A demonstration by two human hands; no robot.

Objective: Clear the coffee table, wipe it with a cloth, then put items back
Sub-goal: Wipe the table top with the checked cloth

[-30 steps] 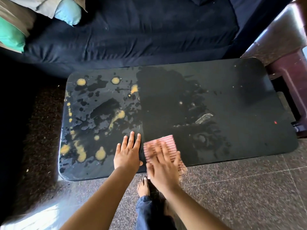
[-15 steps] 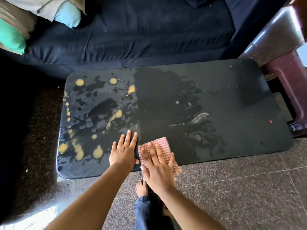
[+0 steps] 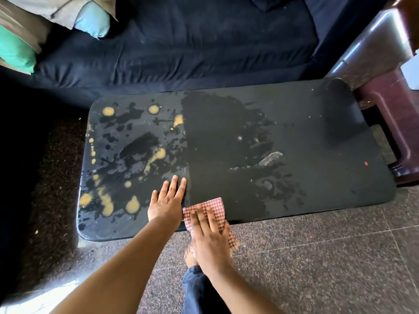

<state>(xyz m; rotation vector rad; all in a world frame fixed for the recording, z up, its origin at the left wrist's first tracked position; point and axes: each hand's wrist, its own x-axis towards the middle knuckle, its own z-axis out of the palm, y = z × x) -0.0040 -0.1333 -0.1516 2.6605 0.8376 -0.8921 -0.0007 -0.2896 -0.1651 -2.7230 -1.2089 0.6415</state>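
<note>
A black coffee table [image 3: 317, 132] fills the middle of the view, its left half spotted with yellow stains and worn patches. My left hand [image 3: 166, 201] lies flat on the tabletop near the front edge, fingers spread. Just to its right, my right hand [image 3: 209, 234] presses flat on a red-and-white checked cloth [image 3: 215, 206] at the table's front edge. Part of the cloth hangs over the edge under my palm. A darker damp band runs from the cloth back across the table's middle.
A dark blue sofa [image 3: 181, 41] runs along the far side of the table, with green and light-blue cushions [image 3: 90, 21] at its left end. A maroon chair [image 3: 399, 109] stands at the right end. My bare foot [image 3: 190, 256] is on the speckled floor below the table's front edge.
My right hand has slid the cloth toward me, down to the front edge, so the cloth now overhangs it. My left hand has stayed flat beside it.
</note>
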